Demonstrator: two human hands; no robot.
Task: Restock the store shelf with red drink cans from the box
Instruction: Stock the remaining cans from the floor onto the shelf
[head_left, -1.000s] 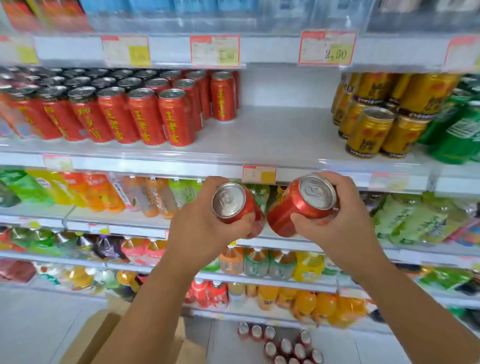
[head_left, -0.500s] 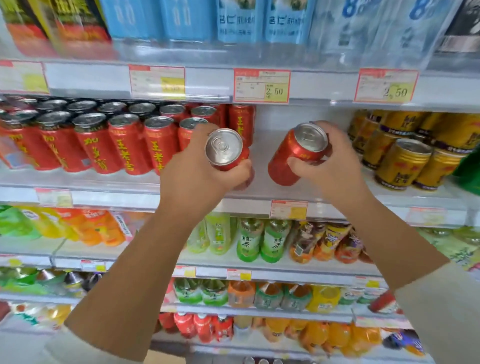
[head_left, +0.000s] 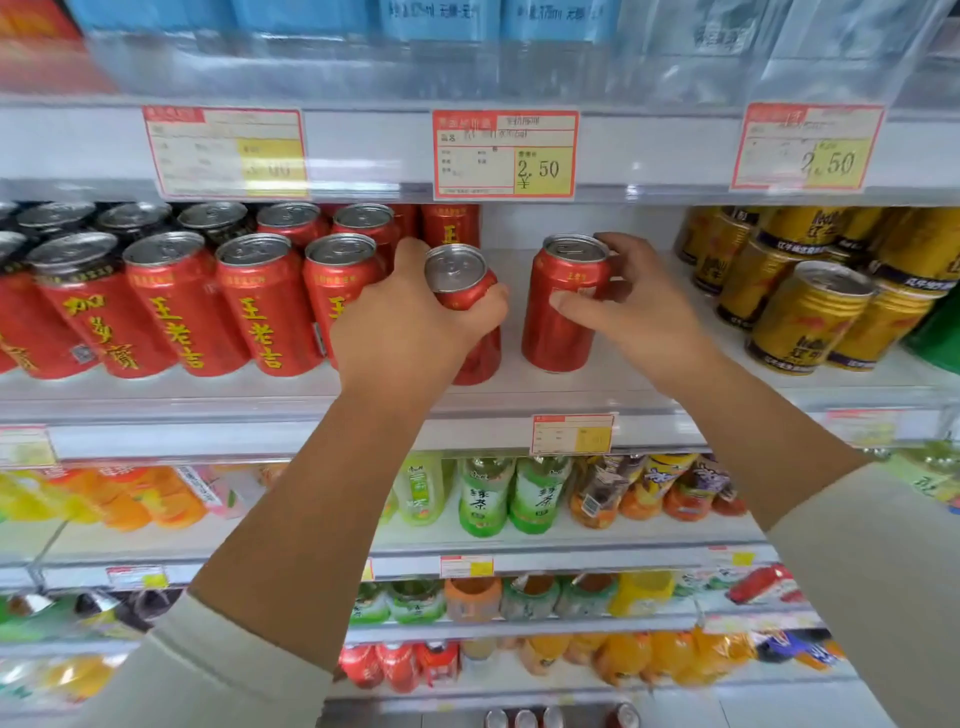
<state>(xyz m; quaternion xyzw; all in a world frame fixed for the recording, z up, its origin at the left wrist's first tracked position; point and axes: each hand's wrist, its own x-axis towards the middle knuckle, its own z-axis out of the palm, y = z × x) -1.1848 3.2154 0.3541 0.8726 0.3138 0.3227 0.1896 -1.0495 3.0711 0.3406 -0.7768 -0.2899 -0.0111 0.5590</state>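
Note:
Several red drink cans (head_left: 260, 306) with yellow lettering stand in rows on the left part of the white shelf (head_left: 639, 384). My left hand (head_left: 410, 327) grips a red can (head_left: 460, 283), tilted towards me, right beside the last can of the front row. My right hand (head_left: 634, 306) holds a second red can (head_left: 563, 306) upright on the shelf, thumb on its front and fingers around its back rim. A gap lies between the two held cans. More red cans (head_left: 524, 719) show at the bottom edge.
Gold cans (head_left: 810, 317) crowd the right part of the same shelf, with bare shelf between them and my right hand. Price tags (head_left: 504, 153) hang from the shelf above, which carries blue packs. Bottled teas and orange drinks (head_left: 488, 493) fill the lower shelves.
Both hands rose from below the shelf edge and moved the two cans onto the shelf. The right can went from tilted in the air to standing upright.

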